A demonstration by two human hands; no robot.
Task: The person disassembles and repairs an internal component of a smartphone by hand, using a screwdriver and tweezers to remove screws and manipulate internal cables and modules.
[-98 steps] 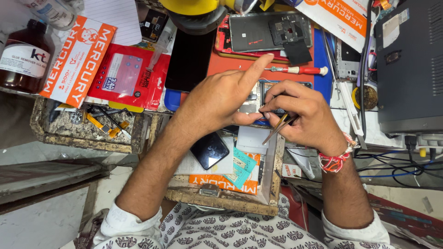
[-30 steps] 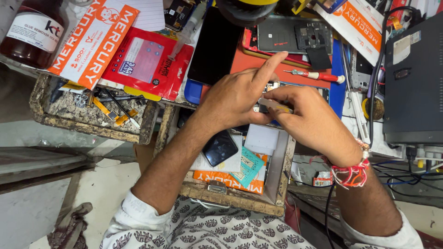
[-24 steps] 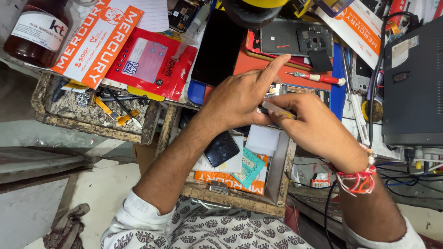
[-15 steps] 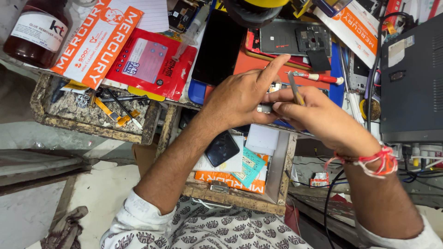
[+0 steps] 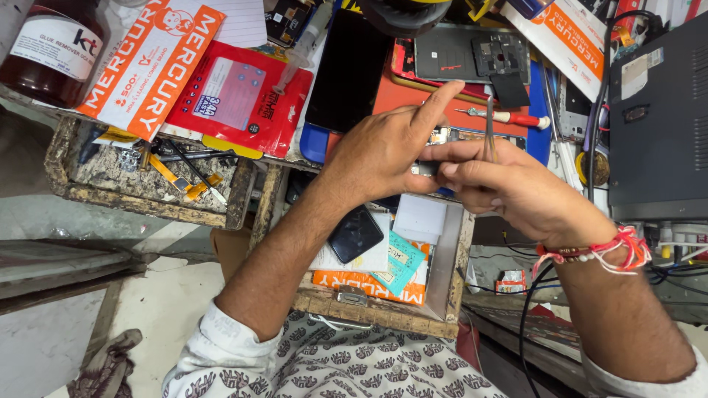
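Pinching tweezers (image 5: 489, 129) upright, right hand (image 5: 516, 193) has thumb and fingers clamped on them, tips pointing away from the person. Left hand (image 5: 387, 151) sits touching it, fingers closed on a small phone part (image 5: 442, 137), index finger sticking out straight. Just beyond both hands: red-handled screwdriver (image 5: 509, 116) and an opened phone (image 5: 461, 55). Below the left wrist, an open drawer (image 5: 442, 280) holds a dark phone (image 5: 355, 233). Brown bottle (image 5: 46, 51) well apart, far left on the counter (image 5: 155, 184).
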